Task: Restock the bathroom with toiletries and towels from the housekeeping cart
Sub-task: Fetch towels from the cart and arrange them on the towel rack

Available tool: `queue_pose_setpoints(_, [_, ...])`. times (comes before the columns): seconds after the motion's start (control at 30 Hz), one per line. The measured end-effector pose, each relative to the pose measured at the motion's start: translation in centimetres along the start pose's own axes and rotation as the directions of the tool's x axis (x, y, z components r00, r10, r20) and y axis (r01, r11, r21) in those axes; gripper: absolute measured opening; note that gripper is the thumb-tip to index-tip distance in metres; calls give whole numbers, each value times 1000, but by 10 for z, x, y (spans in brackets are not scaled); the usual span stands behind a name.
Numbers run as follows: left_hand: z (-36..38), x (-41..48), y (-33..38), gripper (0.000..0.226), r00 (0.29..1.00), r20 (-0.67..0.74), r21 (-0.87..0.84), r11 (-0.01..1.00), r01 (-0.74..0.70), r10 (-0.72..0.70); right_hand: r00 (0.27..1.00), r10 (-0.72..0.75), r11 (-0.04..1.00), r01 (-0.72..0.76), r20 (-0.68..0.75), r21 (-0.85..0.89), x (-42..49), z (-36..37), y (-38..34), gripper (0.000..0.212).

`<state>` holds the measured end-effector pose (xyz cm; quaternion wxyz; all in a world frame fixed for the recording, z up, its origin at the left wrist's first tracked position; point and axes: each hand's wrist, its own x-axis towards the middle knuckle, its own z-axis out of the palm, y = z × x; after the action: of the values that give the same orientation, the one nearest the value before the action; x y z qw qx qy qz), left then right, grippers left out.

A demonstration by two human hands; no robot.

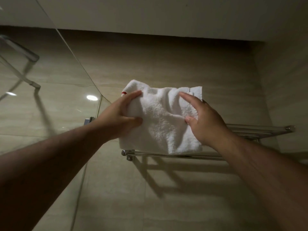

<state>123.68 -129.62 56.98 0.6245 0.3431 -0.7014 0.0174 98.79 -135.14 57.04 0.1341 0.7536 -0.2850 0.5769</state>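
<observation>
A small white folded towel [162,120] lies on a chrome wall-mounted towel rack [260,130], above head height, seen from below. My left hand [121,114] grips the towel's left edge, thumb underneath and fingers over the top. At the towel's right side is my right hand [205,119], its fingers stretched against the cloth and its thumb pressing the fabric. A small red mark shows at the towel's upper left corner.
The rack's front bars [166,155] run along the beige tiled wall [150,60]. A glass shower panel [41,80] with a metal support bar stands at the left, reflecting ceiling lights. The ceiling is close above.
</observation>
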Motion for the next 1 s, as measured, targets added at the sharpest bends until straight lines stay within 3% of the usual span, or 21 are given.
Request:
queue_pose_setpoints(0.07, [4,12,-5,78,1000,-13,-5,1000,-27,27,1000,13,1000,-13,-10,-8,10,2,3,70])
queue_pose_setpoints(0.3, [4,57,-8,91,980,-69,216,962,-167,185,992,-36,999,31,-119,-41,50,14,4,70])
queue_pose_setpoints(0.53, [13,101,-26,96,991,-102,255,965,-59,87,993,64,998,-63,-102,5,93,31,13,83])
queue_pose_setpoints(0.73, [21,129,-46,86,992,-124,300,954,0,39,986,150,986,-144,-67,79,110,49,31,84])
queue_pose_setpoints(0.83, [26,140,-50,93,985,-151,288,957,-32,78,981,146,983,-128,-131,134,119,56,33,84])
queue_pose_setpoints(0.93, [27,148,-54,94,967,-194,422,904,-67,163,976,68,995,-52,-208,83,125,68,35,84])
queue_pose_setpoints(1.0, [28,153,-59,85,971,-165,532,845,-59,171,986,67,998,-63,-152,32,130,77,40,85])
